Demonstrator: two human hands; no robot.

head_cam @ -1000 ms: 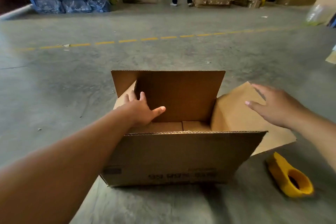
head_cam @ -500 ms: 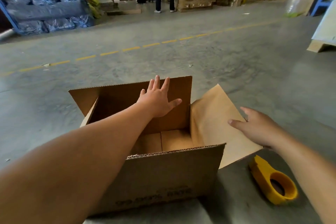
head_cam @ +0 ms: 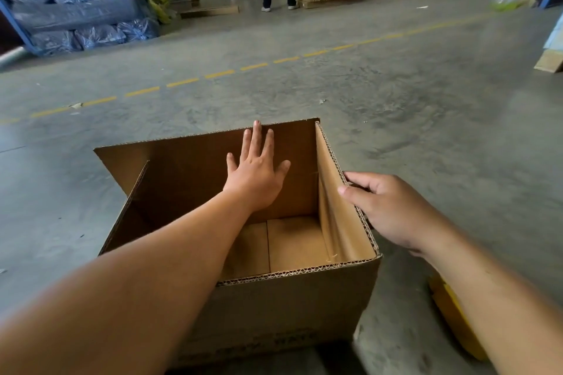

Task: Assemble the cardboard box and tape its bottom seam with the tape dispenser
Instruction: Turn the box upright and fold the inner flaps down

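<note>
An open cardboard box [head_cam: 274, 307] stood on the concrete floor [head_cam: 426, 137], squared up, its inner bottom flaps folded flat. The left hand [head_cam: 257, 175] pressed flat, fingers spread, against the far flap [head_cam: 189, 170]. The right hand [head_cam: 387, 210] curled its fingers over the right flap [head_cam: 333, 207], gripping its edge. The yellow tape dispenser [head_cam: 454, 320] lay untouched beside the box, right. No tape was visible; taping seemingly remained.

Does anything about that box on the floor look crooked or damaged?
Nothing looks damaged. The cardboard box stands open side up, and its flaps are not folded yet. The left hand presses flat on the far flap; the right hand pinches the right flap upright. The yellow tape dispenser lies mostly hidden behind the right forearm.
</note>
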